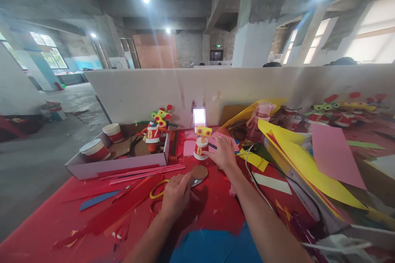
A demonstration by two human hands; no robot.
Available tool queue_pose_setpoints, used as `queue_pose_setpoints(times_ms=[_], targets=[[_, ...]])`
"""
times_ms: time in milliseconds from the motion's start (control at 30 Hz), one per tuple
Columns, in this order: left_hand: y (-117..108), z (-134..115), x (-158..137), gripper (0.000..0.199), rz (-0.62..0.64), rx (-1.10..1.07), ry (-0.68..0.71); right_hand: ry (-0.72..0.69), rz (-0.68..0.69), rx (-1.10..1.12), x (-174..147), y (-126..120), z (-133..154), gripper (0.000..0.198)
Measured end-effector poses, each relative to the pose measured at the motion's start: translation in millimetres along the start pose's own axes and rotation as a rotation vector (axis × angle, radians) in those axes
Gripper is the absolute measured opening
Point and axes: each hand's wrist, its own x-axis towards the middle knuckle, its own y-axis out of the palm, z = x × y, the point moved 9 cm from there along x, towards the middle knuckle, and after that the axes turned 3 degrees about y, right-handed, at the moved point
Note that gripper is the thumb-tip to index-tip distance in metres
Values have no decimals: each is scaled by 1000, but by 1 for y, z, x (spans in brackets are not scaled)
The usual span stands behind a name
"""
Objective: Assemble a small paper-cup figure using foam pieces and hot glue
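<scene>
My right hand [222, 154] reaches forward and touches a small paper-cup figure [201, 146], white with a red band and a yellow block on top, standing on the red table [61, 218]. My left hand [175, 195] rests palm down on the table, over yellow-handled scissors [158, 191] whose loop shows at its left. A brown cardboard disc [199, 171] lies just beyond its fingers. Whether the left hand grips the scissors is unclear.
A shallow cardboard box [123, 164] at left holds two red-banded cups [95, 149] and a finished figure [156, 129]. Red paper strips lie before it. Yellow and pink sheets [308, 152] pile up at right, with a white cable [256, 181]. A white partition [247, 86] stands behind.
</scene>
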Motion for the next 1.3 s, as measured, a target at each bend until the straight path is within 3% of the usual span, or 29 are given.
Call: queue_pose_setpoints(times_ms=[267, 600, 733, 967, 1300], targets=[[8, 1, 2, 28, 89, -42, -50, 68, 276, -19, 12, 37, 11, 66], [11, 3, 2, 28, 104, -57, -60, 134, 213, 104, 24, 24, -15, 61], [14, 5, 2, 28, 137, -53, -76, 57, 276, 170, 23, 34, -13, 55], [24, 5, -1, 25, 260, -59, -107, 52, 355, 308, 19, 39, -13, 46], [29, -3, -3, 24, 386, -60, -133, 11, 434, 387, 22, 53, -22, 49]])
